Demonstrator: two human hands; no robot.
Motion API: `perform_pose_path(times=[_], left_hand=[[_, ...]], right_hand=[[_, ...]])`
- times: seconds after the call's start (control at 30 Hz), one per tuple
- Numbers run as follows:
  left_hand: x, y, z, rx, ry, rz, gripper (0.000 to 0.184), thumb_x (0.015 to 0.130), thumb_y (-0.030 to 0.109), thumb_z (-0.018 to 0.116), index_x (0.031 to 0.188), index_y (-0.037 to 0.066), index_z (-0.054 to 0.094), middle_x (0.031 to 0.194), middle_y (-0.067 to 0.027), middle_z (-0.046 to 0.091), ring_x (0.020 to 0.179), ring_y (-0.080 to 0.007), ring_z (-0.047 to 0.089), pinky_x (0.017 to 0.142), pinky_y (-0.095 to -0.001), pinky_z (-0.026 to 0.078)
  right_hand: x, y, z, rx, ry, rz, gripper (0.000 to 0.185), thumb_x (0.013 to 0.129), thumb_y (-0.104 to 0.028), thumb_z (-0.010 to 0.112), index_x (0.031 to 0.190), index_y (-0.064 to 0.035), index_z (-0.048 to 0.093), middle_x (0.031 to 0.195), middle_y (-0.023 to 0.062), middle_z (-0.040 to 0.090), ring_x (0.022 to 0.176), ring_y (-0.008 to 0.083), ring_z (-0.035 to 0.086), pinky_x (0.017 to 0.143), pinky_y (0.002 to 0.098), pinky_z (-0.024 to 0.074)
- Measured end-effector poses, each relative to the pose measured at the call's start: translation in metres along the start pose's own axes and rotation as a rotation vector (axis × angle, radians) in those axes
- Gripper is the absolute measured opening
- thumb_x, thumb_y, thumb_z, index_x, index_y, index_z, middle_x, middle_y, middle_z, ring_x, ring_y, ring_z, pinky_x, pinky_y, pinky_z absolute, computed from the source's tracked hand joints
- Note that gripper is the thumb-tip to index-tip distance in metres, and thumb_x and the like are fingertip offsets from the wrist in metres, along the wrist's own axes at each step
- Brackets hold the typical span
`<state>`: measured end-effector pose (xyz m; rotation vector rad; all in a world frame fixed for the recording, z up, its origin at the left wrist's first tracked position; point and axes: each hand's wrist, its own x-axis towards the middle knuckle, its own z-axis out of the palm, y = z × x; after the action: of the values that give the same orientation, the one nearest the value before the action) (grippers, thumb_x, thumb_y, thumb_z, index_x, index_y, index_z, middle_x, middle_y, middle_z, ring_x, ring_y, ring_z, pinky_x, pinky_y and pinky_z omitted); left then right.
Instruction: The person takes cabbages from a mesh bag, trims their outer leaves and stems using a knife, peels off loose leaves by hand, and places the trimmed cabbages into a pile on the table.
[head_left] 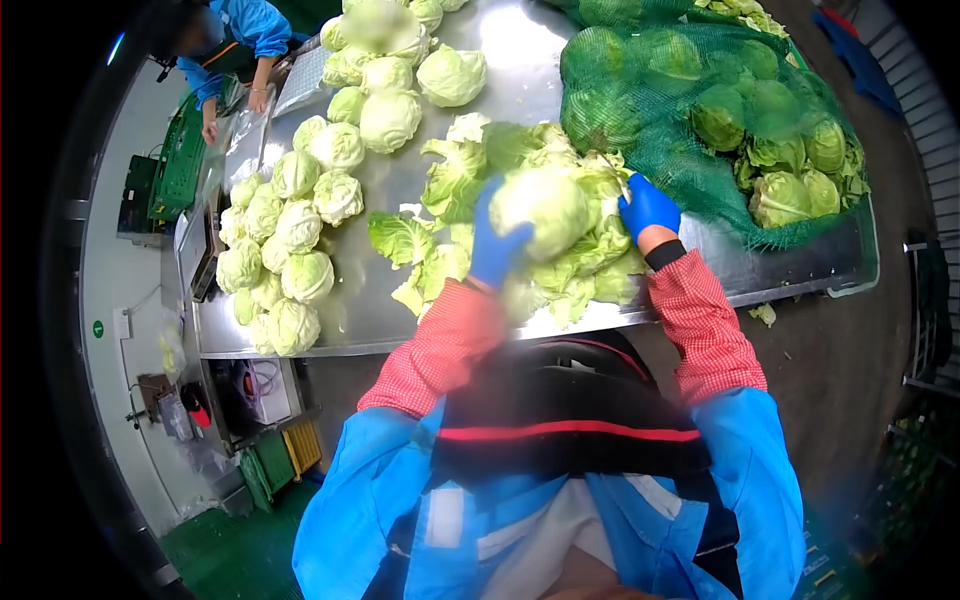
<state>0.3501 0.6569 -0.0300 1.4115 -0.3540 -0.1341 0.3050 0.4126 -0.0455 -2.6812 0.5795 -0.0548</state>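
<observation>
Head view: a broad silver metal table (372,298) bears a bulging green mesh sack (690,172) at right and a cluster of pale-green cabbages (297,226) at left. Between, over a heap of loose green leaves (458,178), is one pale round cabbage (545,210) — the blue-gloved left hand (494,245) at its left side, the blue-gloved right hand (650,207) curled by the leaves — how tightly either grips, I cannot tell.

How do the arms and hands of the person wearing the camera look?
The left hand and right hand wear blue gloves. Red-and-white checked sleeve covers reach up to bright blue jacket sleeves. A black cuff shows on the right side.
</observation>
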Motion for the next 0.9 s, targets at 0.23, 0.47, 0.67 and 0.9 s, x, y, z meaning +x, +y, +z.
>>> perform_pose_path(times=[0.23, 0.47, 0.67, 0.9], left_hand=[[0.018, 0.067, 0.010, -0.574, -0.019, -0.278, 0.074, 0.082, 0.037, 0.068, 0.139, 0.006, 0.032, 0.137, -0.0118, 0.042, 0.124, -0.0254, 0.045, 0.102, -0.0418, 0.042], [0.021, 0.059, -0.012, 0.163, -0.286, 0.048, 0.086, 0.069, 0.013, 0.079, 0.140, 0.006, 0.030, 0.133, -0.0127, 0.040, 0.123, -0.0242, 0.040, 0.103, -0.0369, 0.036], [0.013, -0.016, 0.000, 0.655, -0.083, -0.054, 0.099, 0.056, 0.040, 0.088, 0.134, 0.003, 0.039, 0.125, -0.0187, 0.046, 0.116, -0.0297, 0.047, 0.100, -0.0396, 0.039], [0.037, -0.001, 0.013, 0.878, -0.239, -0.102, 0.108, 0.053, 0.051, 0.085, 0.136, 0.004, 0.036, 0.119, -0.0241, 0.050, 0.109, -0.0355, 0.050, 0.095, -0.0439, 0.042]], right_hand=[[-0.037, -0.057, -0.041, 0.868, 0.023, -0.187, 0.069, 0.081, -0.046, 0.068, 0.132, -0.0061, 0.046, 0.093, 0.0107, 0.065, 0.073, 0.0199, 0.061, 0.067, 0.0329, 0.0490], [0.002, -0.043, -0.009, 1.524, -0.555, 0.037, 0.042, 0.097, -0.034, 0.043, 0.126, -0.0051, 0.052, 0.115, 0.0121, 0.060, 0.103, 0.0204, 0.059, 0.089, 0.0328, 0.0478], [-0.025, -0.044, -0.008, 0.485, -0.034, -0.157, 0.032, 0.094, -0.031, 0.044, 0.117, -0.0147, 0.059, 0.110, 0.0154, 0.063, 0.096, 0.0354, 0.061, 0.082, 0.0401, 0.0489], [-0.093, -0.044, -0.008, 0.159, 0.089, -0.131, 0.024, 0.090, -0.027, 0.051, 0.109, -0.0131, 0.056, 0.088, 0.0141, 0.064, 0.066, 0.0352, 0.063, 0.058, 0.0449, 0.0507]])
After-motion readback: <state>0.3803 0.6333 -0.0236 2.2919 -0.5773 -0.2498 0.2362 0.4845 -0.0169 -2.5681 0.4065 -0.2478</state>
